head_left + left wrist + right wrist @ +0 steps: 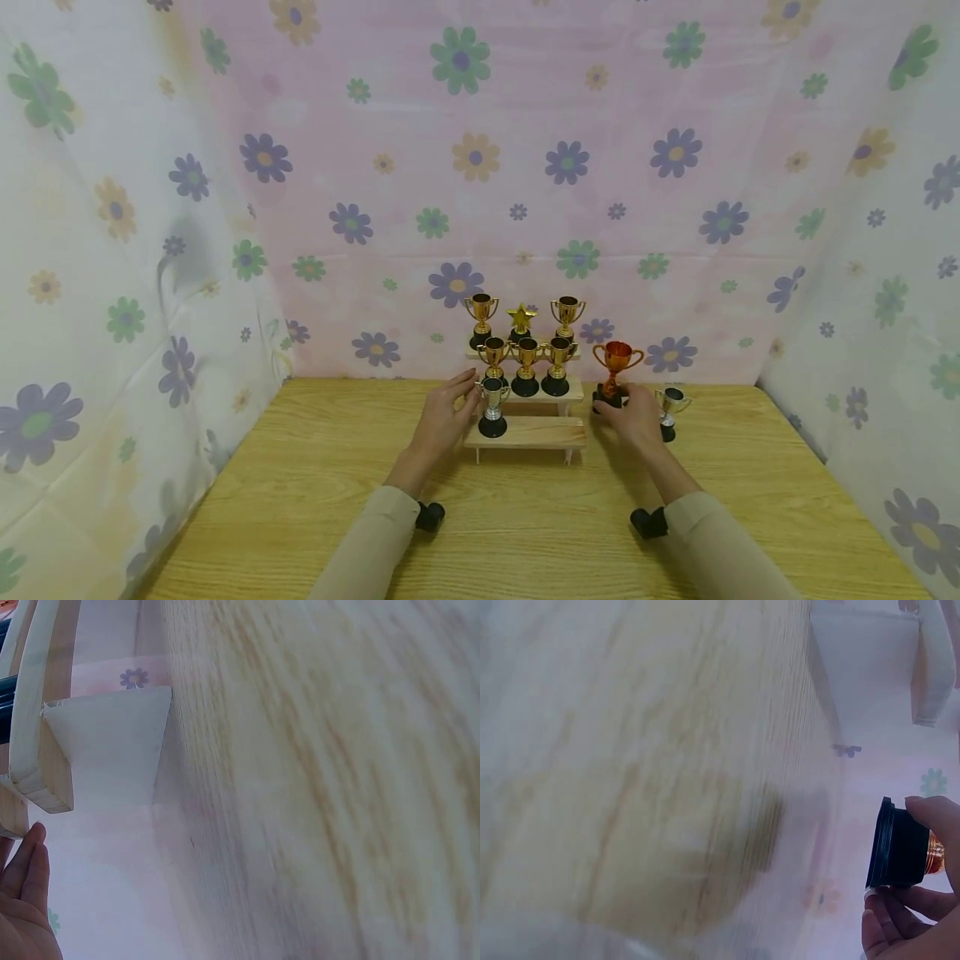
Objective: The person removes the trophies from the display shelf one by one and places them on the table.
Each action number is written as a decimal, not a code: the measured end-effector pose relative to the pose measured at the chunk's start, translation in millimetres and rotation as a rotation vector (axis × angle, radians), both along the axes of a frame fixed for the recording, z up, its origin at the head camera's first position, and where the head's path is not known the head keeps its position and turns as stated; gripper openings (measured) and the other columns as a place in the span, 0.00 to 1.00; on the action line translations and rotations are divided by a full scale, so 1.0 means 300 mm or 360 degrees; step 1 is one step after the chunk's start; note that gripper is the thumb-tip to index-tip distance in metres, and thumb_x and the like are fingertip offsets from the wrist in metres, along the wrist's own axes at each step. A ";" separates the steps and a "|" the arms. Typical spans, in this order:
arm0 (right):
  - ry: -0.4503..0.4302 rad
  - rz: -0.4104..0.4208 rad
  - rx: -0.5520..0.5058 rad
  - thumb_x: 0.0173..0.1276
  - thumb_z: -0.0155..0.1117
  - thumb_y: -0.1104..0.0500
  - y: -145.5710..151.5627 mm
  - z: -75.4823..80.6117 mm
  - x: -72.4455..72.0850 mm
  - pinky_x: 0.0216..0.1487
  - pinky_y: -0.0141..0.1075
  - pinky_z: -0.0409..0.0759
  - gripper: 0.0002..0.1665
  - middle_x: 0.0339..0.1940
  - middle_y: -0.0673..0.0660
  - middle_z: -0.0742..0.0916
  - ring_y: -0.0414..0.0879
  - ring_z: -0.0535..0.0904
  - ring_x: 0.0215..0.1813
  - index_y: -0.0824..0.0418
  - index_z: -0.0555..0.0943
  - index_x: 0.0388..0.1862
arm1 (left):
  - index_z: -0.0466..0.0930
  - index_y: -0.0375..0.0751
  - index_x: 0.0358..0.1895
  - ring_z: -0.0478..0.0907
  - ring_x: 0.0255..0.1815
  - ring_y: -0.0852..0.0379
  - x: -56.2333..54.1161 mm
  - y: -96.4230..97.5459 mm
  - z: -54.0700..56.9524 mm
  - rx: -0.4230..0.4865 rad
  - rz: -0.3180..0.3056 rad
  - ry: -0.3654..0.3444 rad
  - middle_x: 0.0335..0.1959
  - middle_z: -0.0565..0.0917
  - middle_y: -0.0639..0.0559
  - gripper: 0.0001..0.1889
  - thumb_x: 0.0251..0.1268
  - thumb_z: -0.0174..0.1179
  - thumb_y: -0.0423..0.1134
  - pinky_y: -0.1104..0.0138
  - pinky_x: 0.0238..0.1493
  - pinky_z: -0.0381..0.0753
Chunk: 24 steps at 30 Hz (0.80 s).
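Observation:
My right hand (637,417) pinches a bronze-coloured trophy cup (618,357) by its black base (900,847), right of a tiered wooden stand (525,432). The cup is upright, held above the table. My left hand (447,410) is at the stand's left side, its fingers (36,859) fairly straight and close to the end of a step; whether they touch the wood is unclear. A silver trophy (492,408) stands at the left of the lowest step, near that hand. Behind my right hand, another silver trophy (672,402) is partly hidden on the table.
Several gold trophies (527,354) line the middle step. On the top step are two gold cups (482,310) with a gold star trophy (521,317) between them. Flowered cloth (517,179) encloses the wooden table (337,450) at the back and sides.

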State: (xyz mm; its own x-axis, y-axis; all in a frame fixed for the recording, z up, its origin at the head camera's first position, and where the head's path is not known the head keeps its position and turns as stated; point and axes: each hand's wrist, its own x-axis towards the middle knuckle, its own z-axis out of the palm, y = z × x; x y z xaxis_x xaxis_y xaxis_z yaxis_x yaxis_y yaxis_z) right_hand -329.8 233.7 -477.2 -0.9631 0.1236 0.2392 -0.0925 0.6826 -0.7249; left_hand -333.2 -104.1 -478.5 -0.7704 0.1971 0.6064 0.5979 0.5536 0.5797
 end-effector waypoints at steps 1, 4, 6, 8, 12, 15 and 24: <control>0.0003 0.0000 -0.0001 0.67 0.73 0.56 0.000 -0.003 -0.005 0.56 0.59 0.79 0.30 0.55 0.75 0.84 0.68 0.80 0.56 0.77 0.79 0.59 | 0.83 0.26 0.58 0.77 0.66 0.40 0.000 -0.001 0.000 0.0002 0.0000 -0.0001 0.65 0.80 0.39 0.17 0.76 0.59 0.36 0.49 0.64 0.78; 0.0005 -0.0003 -0.0005 0.67 0.73 0.56 -0.002 -0.010 -0.017 0.56 0.59 0.79 0.30 0.55 0.75 0.84 0.68 0.80 0.57 0.77 0.79 0.59 | 0.83 0.27 0.58 0.77 0.67 0.41 -0.003 -0.001 0.000 -0.0002 0.0009 -0.0007 0.65 0.80 0.41 0.17 0.76 0.60 0.37 0.49 0.65 0.78; -0.0004 -0.0001 -0.0009 0.67 0.73 0.56 -0.003 -0.013 -0.024 0.57 0.59 0.79 0.30 0.55 0.75 0.83 0.68 0.80 0.58 0.77 0.78 0.59 | 0.83 0.27 0.59 0.77 0.67 0.41 -0.005 -0.002 -0.002 -0.0009 0.0012 -0.0004 0.65 0.80 0.41 0.17 0.77 0.59 0.37 0.49 0.64 0.78; -0.0019 0.0001 -0.0021 0.68 0.72 0.57 -0.004 -0.014 -0.028 0.59 0.60 0.78 0.30 0.56 0.76 0.83 0.69 0.79 0.59 0.78 0.78 0.60 | 0.83 0.27 0.59 0.77 0.67 0.41 -0.007 -0.002 -0.004 -0.0015 0.0015 0.0001 0.65 0.81 0.40 0.17 0.77 0.59 0.37 0.49 0.64 0.78; -0.0051 -0.0007 -0.0022 0.69 0.71 0.59 -0.005 -0.015 -0.035 0.61 0.61 0.77 0.30 0.58 0.77 0.81 0.70 0.77 0.61 0.79 0.77 0.61 | 0.83 0.27 0.59 0.77 0.67 0.40 -0.010 -0.002 -0.005 -0.0018 0.0012 0.0012 0.65 0.81 0.39 0.17 0.77 0.59 0.37 0.49 0.64 0.78; -0.0076 -0.0019 -0.0017 0.70 0.70 0.59 -0.004 -0.019 -0.043 0.62 0.61 0.76 0.29 0.59 0.77 0.81 0.70 0.77 0.62 0.79 0.76 0.61 | 0.83 0.27 0.58 0.77 0.66 0.40 -0.010 -0.003 -0.005 -0.0017 0.0006 0.0011 0.65 0.80 0.39 0.17 0.77 0.59 0.37 0.49 0.64 0.78; -0.0161 -0.0046 -0.0002 0.71 0.68 0.59 -0.002 -0.033 -0.058 0.62 0.61 0.76 0.30 0.58 0.79 0.80 0.71 0.77 0.60 0.81 0.73 0.62 | 0.84 0.26 0.57 0.78 0.66 0.39 -0.005 -0.003 -0.006 -0.0011 -0.0007 0.0024 0.65 0.81 0.37 0.17 0.77 0.59 0.38 0.48 0.63 0.78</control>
